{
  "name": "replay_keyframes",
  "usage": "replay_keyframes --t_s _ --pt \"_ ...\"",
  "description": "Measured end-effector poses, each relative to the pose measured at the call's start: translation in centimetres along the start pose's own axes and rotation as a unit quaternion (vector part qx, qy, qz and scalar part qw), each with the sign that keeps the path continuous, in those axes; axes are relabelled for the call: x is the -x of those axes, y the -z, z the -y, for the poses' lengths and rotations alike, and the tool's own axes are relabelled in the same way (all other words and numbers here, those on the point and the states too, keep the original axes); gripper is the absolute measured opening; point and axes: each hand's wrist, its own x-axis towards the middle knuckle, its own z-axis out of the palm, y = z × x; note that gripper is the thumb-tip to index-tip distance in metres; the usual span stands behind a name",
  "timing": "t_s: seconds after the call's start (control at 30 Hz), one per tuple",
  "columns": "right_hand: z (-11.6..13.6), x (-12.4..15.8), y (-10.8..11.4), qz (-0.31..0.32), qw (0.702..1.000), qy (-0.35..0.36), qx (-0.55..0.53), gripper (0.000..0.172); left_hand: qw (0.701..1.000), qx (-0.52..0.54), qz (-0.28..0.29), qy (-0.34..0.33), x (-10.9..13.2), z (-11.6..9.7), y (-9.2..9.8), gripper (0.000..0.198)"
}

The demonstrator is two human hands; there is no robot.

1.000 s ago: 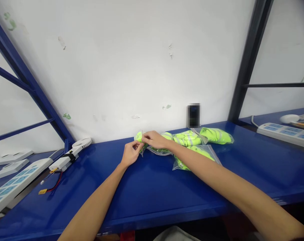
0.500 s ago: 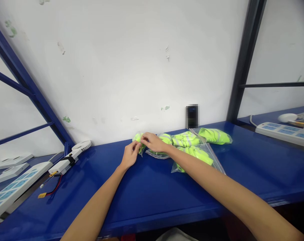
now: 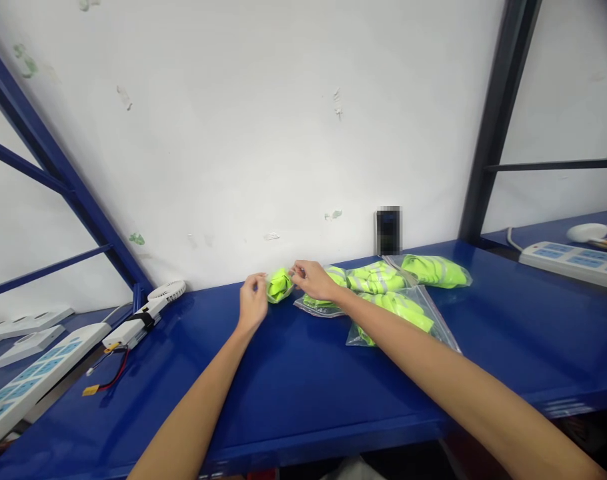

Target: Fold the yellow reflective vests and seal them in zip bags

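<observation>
A clear plastic bag (image 3: pixel 280 285) with folded neon-yellow fabric in it stands between my hands near the wall. My left hand (image 3: pixel 253 299) pinches its left edge, fingers curled. On the opposite side, my right hand (image 3: pixel 313 280) grips the right edge between thumb and fingers. Just right of and partly behind my right hand lie more bagged neon-yellow garments with grey reflective strips: one bag (image 3: pixel 321 308) under the wrist, another garment (image 3: pixel 376 277) behind the forearm, a bag (image 3: pixel 396 310) in front, and one (image 3: pixel 436 270) at the far right.
A pixelated dark device (image 3: pixel 388 231) leans on the wall. On the left are a small white fan (image 3: pixel 167 291), a white battery pack with wires (image 3: pixel 133 327) and a power strip (image 3: pixel 43 373). Another power strip (image 3: pixel 573 263) sits at right. Frame posts (image 3: pixel 501 127) flank the blue table (image 3: pixel 303 387).
My hands have moved apart, the left one leftward and the right one slightly to the right. More of the neon-yellow bag now shows between them. The view has shifted slightly.
</observation>
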Motion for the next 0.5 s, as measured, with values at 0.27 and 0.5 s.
replay_keyframes --t_s 0.27,0.5 --pt "-0.4 0.5 -0.7 0.000 0.997 0.073 0.007 0.029 1.000 -0.007 -0.013 0.018 0.0 1.1 1.1 0.040" --pt "-0.3 0.7 -0.8 0.034 0.991 0.127 0.008 0.056 0.994 -0.040 0.012 0.100 -1.0 3.7 0.7 0.055"
